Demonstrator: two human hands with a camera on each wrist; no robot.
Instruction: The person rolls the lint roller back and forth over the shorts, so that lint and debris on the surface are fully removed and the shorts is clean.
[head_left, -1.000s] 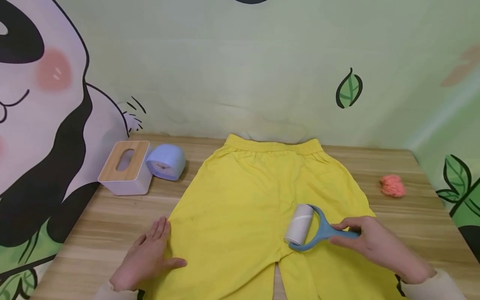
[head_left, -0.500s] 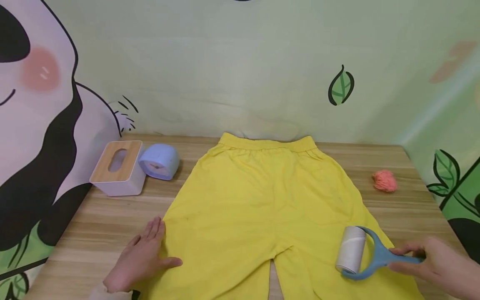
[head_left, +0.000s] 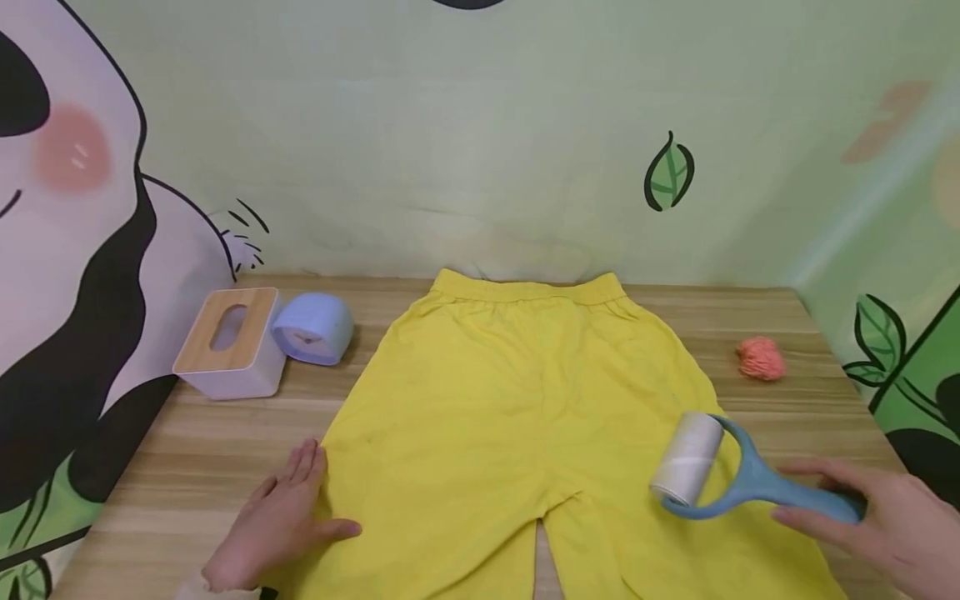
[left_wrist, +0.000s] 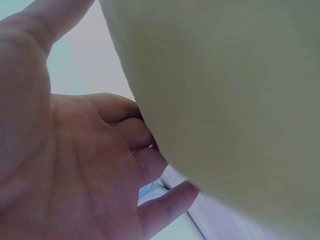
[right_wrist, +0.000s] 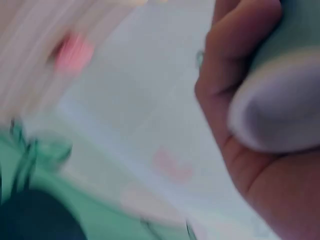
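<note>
Yellow trousers (head_left: 480,400) lie spread on the table, waistband toward the wall. At their left edge my left hand (head_left: 273,521) rests with fingers extended and thumb over the cloth; in the left wrist view the cloth's edge (left_wrist: 215,125) hides some of its fingertips. My right hand (head_left: 892,517) grips the blue handle of a lint roller (head_left: 750,479). Its white roll (head_left: 688,458) overlaps the right leg of the trousers in the head view. The right wrist view shows my curled fingers (right_wrist: 237,40) around the handle, its round end toward the camera.
A white tissue box (head_left: 232,379) with a wooden lid stands at the back left, beside a light blue clock (head_left: 315,329). A crumpled coral-pink ball (head_left: 761,358) lies on the wooden table (head_left: 817,417) at right. A painted wall (head_left: 480,150) borders the back.
My right hand carried the lint roller rightward across the trousers, then slightly back up toward the waistband. My left hand stays at the left edge. The head view has shifted a little.
</note>
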